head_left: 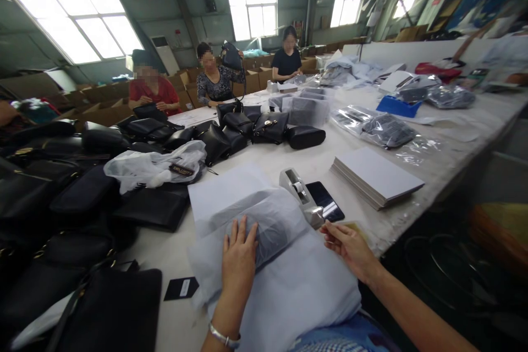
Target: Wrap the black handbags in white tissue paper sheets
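A dark item [270, 241] shows faintly through the thin white tissue paper [289, 286] folded over it on the table in front of me. My left hand [240, 258] lies flat on this wrapped bundle, fingers spread. Just right of the bundle, my right hand [346, 245] has thumb and forefinger pinched together at the front end of a grey tape dispenser [297, 190]. Whatever is between those fingertips is too small to make out. A black phone [325, 202] lies beside the dispenser.
Black handbags [136, 308] crowd the left side, with a crumpled white plastic bag [144, 168] among them. A black tag [181, 288] lies near my left forearm. A stack of grey boards [377, 176] and clear-bagged items [388, 129] are on the right. Three people [286, 60] sit across the table.
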